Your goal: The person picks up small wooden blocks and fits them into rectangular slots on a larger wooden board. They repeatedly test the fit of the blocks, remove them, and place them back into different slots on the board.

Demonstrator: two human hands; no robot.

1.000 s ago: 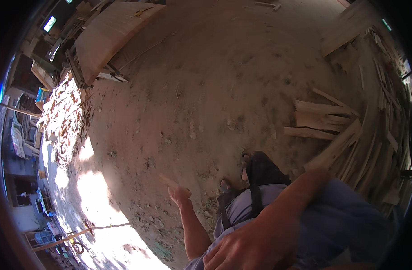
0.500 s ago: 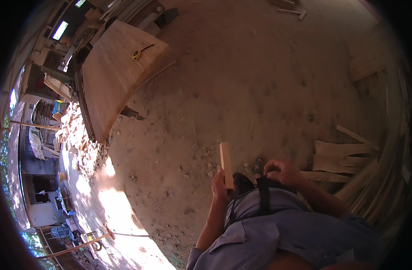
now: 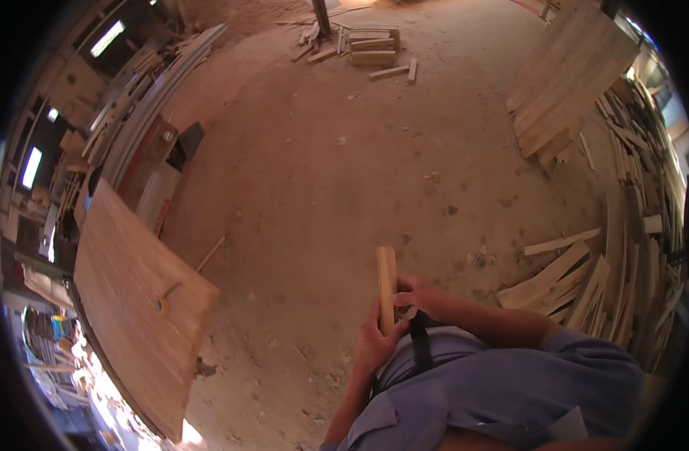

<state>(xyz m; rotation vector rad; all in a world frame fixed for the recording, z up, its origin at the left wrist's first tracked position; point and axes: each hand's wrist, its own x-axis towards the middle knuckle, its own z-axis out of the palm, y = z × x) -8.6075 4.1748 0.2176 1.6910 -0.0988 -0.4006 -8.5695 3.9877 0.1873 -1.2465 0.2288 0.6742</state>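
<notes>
A short, pale wooden block (image 3: 386, 278) stands out in front of my waist, its long side pointing away from me. My left hand (image 3: 374, 344) is closed around its near end. From the right, my right hand (image 3: 421, 296) meets the block's side with curled fingers, and its fingertips are partly hidden. To the left, a broad plank tabletop (image 3: 138, 278) carries a yellow tape measure (image 3: 161, 306) with some of its tape out.
Wood offcuts (image 3: 551, 282) lie on the dirt floor at my right, beside a long heap of slats (image 3: 630, 263). A large wooden panel (image 3: 566, 75) stands at the far right. Far ahead, stacked wooden blocks (image 3: 373, 46) sit near a post (image 3: 321, 16).
My right hand has come left to the block, which my left hand still holds. The view has turned, bringing the far block stack and the right-hand panel more fully into sight.
</notes>
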